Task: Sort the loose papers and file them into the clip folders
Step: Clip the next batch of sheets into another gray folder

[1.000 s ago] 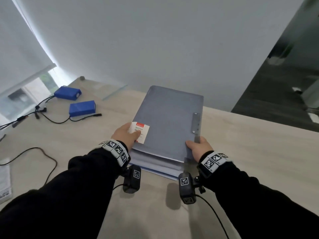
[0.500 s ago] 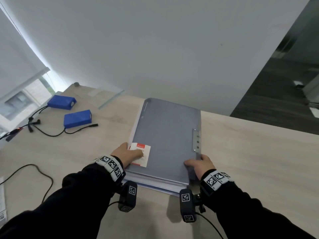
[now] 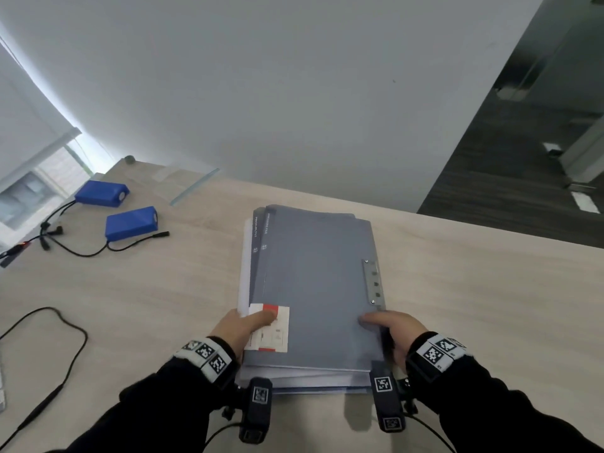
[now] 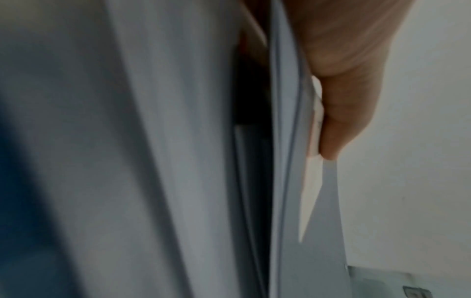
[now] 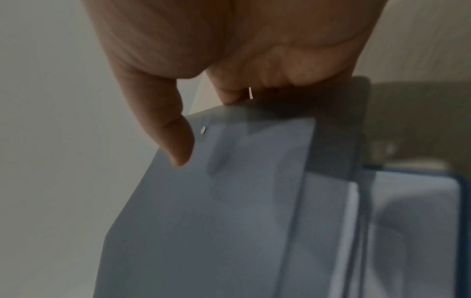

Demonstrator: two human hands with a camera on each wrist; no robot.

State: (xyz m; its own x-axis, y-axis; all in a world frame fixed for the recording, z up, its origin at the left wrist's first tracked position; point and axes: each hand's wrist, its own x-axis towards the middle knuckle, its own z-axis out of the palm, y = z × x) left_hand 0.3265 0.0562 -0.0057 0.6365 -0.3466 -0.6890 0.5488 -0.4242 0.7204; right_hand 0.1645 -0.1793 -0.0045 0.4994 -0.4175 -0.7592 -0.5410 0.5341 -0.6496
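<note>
A stack of grey folders (image 3: pixel 313 289) lies in the centre of the frame on the pale desk (image 3: pixel 474 305), its near end towards the person, and both hands grip that near end. The left hand (image 3: pixel 240 328) holds the lower-left corner, thumb pressed on top over a white label with a red band (image 3: pixel 269 328); the left wrist view shows the thumb pinching the cover edge against layers beneath. The right hand (image 3: pixel 392 331) holds the lower-right corner just below the metal clip strip (image 3: pixel 372 282), thumb on top and fingers curled under the edge. Compared with a second ago the stack sits lower in the frame and flatter, and its layers are now fanned — a second folder spine (image 3: pixel 255 237) and a pale sheet edge show along the left side, where the pile looked squared before. It seems the stack has just been brought down onto the desk, which would mean the carrying is over and sorting can begin; whether the near end fully rests on the desk I cannot tell. No papers look filed yet. At the upper left of the frame lie two blue boxes (image 3: pixel 130 222) with black cables, and another black cable (image 3: pixel 65 354) loops at the lower left.
</note>
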